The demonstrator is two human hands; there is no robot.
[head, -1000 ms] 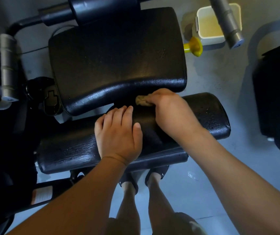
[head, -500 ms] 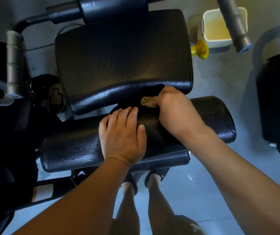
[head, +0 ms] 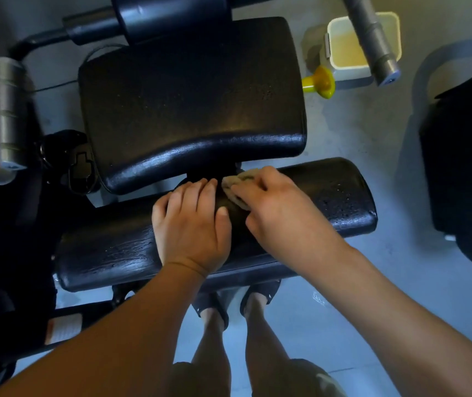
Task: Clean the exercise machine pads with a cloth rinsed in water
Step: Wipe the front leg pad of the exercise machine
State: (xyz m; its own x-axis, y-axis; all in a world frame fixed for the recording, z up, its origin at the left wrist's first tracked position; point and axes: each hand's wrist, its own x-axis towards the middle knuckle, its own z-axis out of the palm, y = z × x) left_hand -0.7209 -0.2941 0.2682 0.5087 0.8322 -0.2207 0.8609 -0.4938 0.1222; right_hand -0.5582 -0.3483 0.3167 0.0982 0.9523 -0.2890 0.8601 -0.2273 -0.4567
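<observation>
Black vinyl on the seat pad (head: 191, 110) and the roll pad (head: 337, 196) in front of it shines wet. The left hand (head: 191, 227) lies flat on the roll, fingers straight. The right hand (head: 283, 216) clutches the cloth (head: 234, 193), which has slid back from the far edge to just beside the left fingers. The wiping looks mid-stroke.
</observation>
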